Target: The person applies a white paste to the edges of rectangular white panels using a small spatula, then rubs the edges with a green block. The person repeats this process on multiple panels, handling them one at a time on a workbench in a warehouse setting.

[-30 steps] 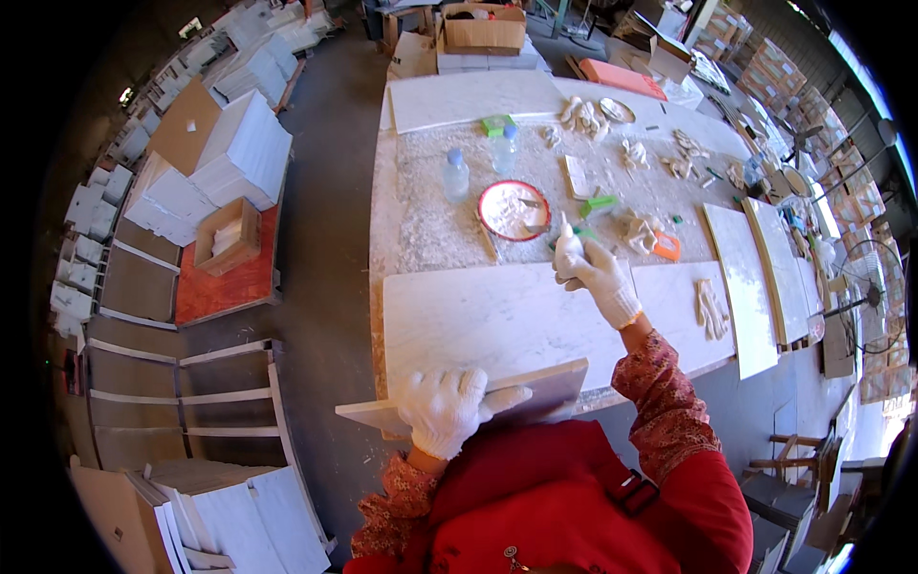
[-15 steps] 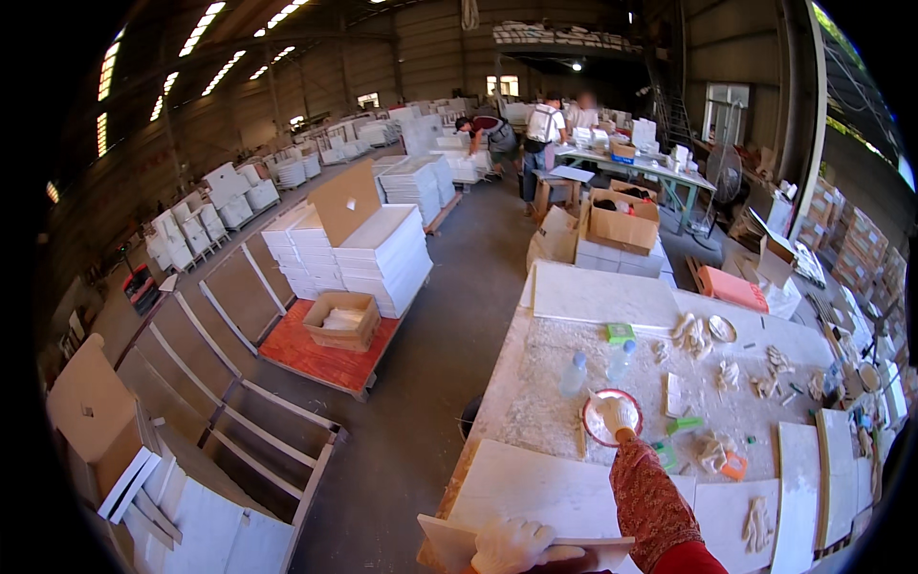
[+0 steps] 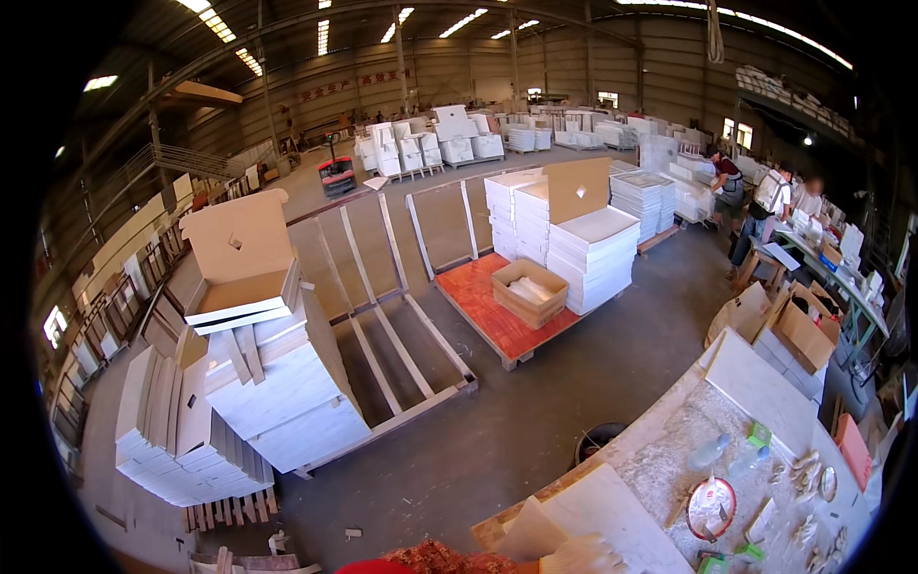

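Observation:
At the bottom edge, an arm in a patterned red sleeve point(image 3: 435, 557) comes in from the left; I take it for my left arm. My left hand point(image 3: 585, 555), in a pale work glove, is partly cut off by the frame. Its fingers seem closed at a pale stone panel point(image 3: 533, 529) that stands tilted at the workbench corner. A larger white marble slab point(image 3: 612, 517) lies flat just beyond it. Farther right on the dusty bench sits a red-rimmed bowl point(image 3: 712, 509) holding pale material and something I cannot make out. My right hand is not visible.
Bottles point(image 3: 710, 452), a green box point(image 3: 758, 434) and loose gloves point(image 3: 808, 474) lie on the bench. A black bucket point(image 3: 601, 440) stands beside it. Across the aisle are a red pallet point(image 3: 478, 301) with a carton point(image 3: 529, 292), stacked white panels point(image 3: 598, 253) and panel stacks point(image 3: 287, 402). Other people work at far right.
The view has swung left, so the bench now sits at lower right. My right hand has left the bowl and gone out of view. My left hand stays near the tilted panel.

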`<move>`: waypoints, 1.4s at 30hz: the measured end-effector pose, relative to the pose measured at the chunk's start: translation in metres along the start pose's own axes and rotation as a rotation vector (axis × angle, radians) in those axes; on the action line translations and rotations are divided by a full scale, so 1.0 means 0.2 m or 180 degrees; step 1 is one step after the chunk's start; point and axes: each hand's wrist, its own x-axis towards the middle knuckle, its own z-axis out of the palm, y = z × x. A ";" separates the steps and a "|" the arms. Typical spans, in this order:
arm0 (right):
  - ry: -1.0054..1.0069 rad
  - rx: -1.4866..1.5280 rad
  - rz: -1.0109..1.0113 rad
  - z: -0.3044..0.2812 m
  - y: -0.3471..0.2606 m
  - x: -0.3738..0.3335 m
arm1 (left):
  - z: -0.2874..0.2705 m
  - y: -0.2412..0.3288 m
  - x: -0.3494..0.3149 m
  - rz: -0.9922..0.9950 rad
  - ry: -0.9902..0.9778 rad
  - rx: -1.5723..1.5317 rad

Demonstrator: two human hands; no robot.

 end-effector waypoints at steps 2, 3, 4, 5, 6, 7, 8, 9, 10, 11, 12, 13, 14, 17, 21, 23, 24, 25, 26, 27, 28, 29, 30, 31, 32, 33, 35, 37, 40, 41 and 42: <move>0.0257 -0.0071 0.0178 0.12 0.02 0.02 | 0.06 0.00 -0.09 -0.0082 -0.0323 0.0064; 0.0502 -0.0116 0.0216 0.15 0.03 0.02 | 0.05 0.00 -0.07 -0.0090 -0.0285 -0.0024; 0.0740 -0.0144 0.0227 0.18 0.06 0.03 | 0.04 -0.02 -0.03 -0.0092 -0.0252 -0.0121; 0.0955 -0.0173 0.0234 0.21 0.08 0.03 | 0.01 -0.03 0.00 -0.0113 -0.0226 -0.0212; 0.1195 -0.0203 0.0236 0.23 0.10 0.03 | 0.00 -0.03 0.02 -0.0118 -0.0181 -0.0193; 0.1416 -0.0217 0.0246 0.25 0.13 0.02 | -0.01 -0.03 0.03 -0.0123 -0.0141 -0.0176; 0.1637 -0.0224 0.0245 0.27 0.15 0.01 | -0.02 -0.03 0.04 -0.0123 -0.0102 -0.0153; 0.1853 -0.0208 0.0247 0.29 0.18 -0.01 | -0.04 -0.02 0.06 -0.0179 -0.0113 -0.0202; 0.2035 -0.0191 0.0256 0.31 0.20 -0.03 | -0.05 -0.02 0.08 -0.0238 -0.0128 -0.0248; 0.2230 -0.0177 0.0266 0.33 0.22 -0.04 | -0.06 -0.02 0.09 -0.0293 -0.0128 -0.0294; 0.2398 -0.0155 0.0282 0.35 0.25 -0.06 | -0.07 -0.04 0.07 -0.0311 -0.0490 -0.0321; 0.2540 -0.0133 0.0317 0.38 0.27 -0.09 | -0.07 -0.05 0.06 -0.0312 -0.0320 -0.0323; 0.2695 -0.0097 0.0344 0.40 0.29 -0.11 | -0.08 -0.07 0.06 -0.0295 -0.0148 -0.0327; 0.3163 -0.0016 0.0431 0.46 0.36 -0.19 | -0.19 -0.16 0.04 -0.0426 0.0578 0.0001; 0.3551 0.0165 0.0539 0.54 0.44 -0.28 | -0.21 -0.34 -0.45 -0.2111 0.1289 0.0780; 0.3765 0.0258 0.0580 0.58 0.48 -0.32 | -0.22 -0.28 -0.66 -0.3690 0.0534 -0.0903; 0.3856 0.0304 0.0584 0.61 0.50 -0.33 | -0.23 -0.25 -0.75 -0.4211 -0.0100 -0.2063; 0.3880 0.0353 0.0549 0.64 0.52 -0.34 | -0.17 -0.20 -0.92 -0.4191 -0.0359 -0.2433; 0.3894 0.0420 0.0525 0.67 0.53 -0.34 | -0.09 -0.17 -1.09 -0.4160 -0.0628 -0.2805; 0.3990 0.0478 0.0484 0.69 0.54 -0.34 | -0.01 -0.16 -1.13 -0.4180 -0.0477 -0.2918; 0.4066 0.0553 0.0405 0.70 0.55 -0.35 | 0.05 -0.14 -1.16 -0.4213 -0.0332 -0.3024; 0.4094 0.0681 0.0287 0.72 0.56 -0.35 | 0.09 -0.14 -1.21 -0.4259 -0.0183 -0.3111; 0.4115 0.0808 0.0028 0.72 0.54 -0.36 | 0.12 -0.17 -1.24 -0.4215 -0.0381 -0.3275; 0.4114 0.0942 -0.0237 0.73 0.53 -0.36 | 0.17 -0.19 -1.26 -0.4184 -0.0342 -0.3227; 0.4121 0.1058 -0.0459 0.71 0.49 -0.36 | 0.22 -0.19 -1.28 -0.4190 -0.0327 -0.3183; 0.4107 0.1194 -0.0696 0.70 0.44 -0.35 | 0.23 -0.19 -1.29 -0.4190 -0.0305 -0.3106; 0.4186 0.1234 -0.0762 0.70 0.24 -0.41 | 0.18 -0.19 -1.15 -0.4140 -0.0378 -0.2742; 0.4510 0.1489 -0.0786 0.66 0.29 -0.47 | 0.06 -0.14 -0.91 -0.3987 -0.0437 -0.2418; 0.4727 0.2064 -0.0913 0.68 0.25 -0.51 | -0.21 -0.13 -0.45 -0.3496 -0.0505 -0.2013; 0.4908 0.2473 -0.0935 0.68 0.23 -0.51 | -0.28 -0.12 -0.31 -0.3247 -0.0553 -0.1965; 0.5119 0.2938 -0.0890 0.70 0.17 -0.51 | -0.31 -0.12 -0.19 -0.3002 -0.0626 -0.1949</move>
